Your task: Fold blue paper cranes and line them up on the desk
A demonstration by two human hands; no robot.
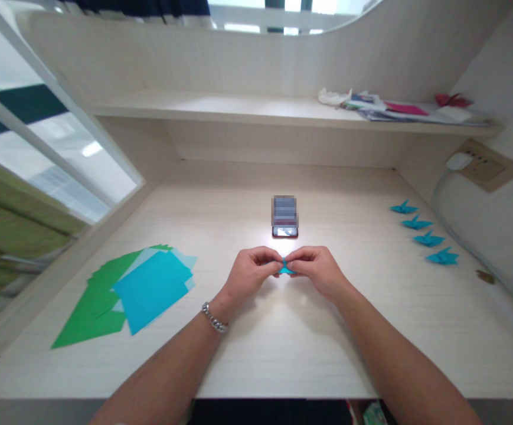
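The left hand and right hand pinch a small folded piece of blue paper over the middle of the table, near a smartphone with a mostly pixelated screen. They hide much of the paper, leaving its shape unclear; both forearms are cut off below.

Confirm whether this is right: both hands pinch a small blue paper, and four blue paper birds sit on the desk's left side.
The side is wrong: the head view shows the four birds on the right of the desk. The left hand and right hand do pinch the paper.
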